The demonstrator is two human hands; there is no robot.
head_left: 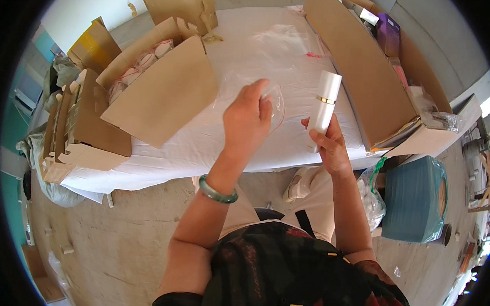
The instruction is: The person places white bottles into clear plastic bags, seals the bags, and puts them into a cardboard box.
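Observation:
In my right hand (334, 147) is a white cylindrical cosmetic bottle (323, 115) with a gold band below its cap. It tilts slightly, cap end up, and my fingers close around its lower part. My left hand (248, 115), to the left of it, is closed in a pinch on a small clear plastic bag (277, 106) with a thin red edge. Part of the bag is hidden behind my fingers. Both hands are over the table's white cloth (241, 50), near its front edge, and the bottle and bag are apart.
An open cardboard box (167, 93) of bagged white items stands at the left, beside another carton (95, 120). More clear bags (284, 41) lie at the back. A long carton (361, 68) with packages borders the right. Below it stands a blue wrapped bundle (414, 201).

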